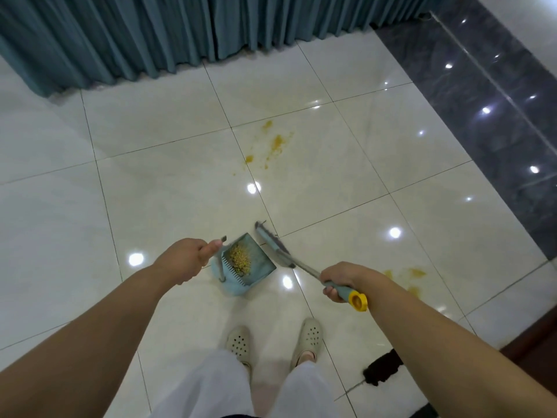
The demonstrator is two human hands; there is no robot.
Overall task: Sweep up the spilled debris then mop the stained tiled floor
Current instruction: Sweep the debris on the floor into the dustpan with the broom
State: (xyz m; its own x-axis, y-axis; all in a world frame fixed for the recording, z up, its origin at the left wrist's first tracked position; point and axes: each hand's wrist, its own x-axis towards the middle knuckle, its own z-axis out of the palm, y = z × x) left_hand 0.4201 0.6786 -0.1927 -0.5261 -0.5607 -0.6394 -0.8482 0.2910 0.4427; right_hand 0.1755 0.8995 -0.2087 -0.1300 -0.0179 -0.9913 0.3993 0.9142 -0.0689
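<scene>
My left hand grips the upright handle of a light blue dustpan, which holds a pile of yellowish debris. My right hand grips the grey broom handle near its teal grip with a yellow end cap. The broom head sits just right of the dustpan's mouth, close to the floor. Orange-yellow stains mark the white tiles ahead of the pan. More stains lie to the right, partly behind my right forearm.
A teal curtain hangs along the far side. A dark glossy tile border runs along the right. A black object lies on the floor near my right foot. My feet in pale clogs stand behind the dustpan.
</scene>
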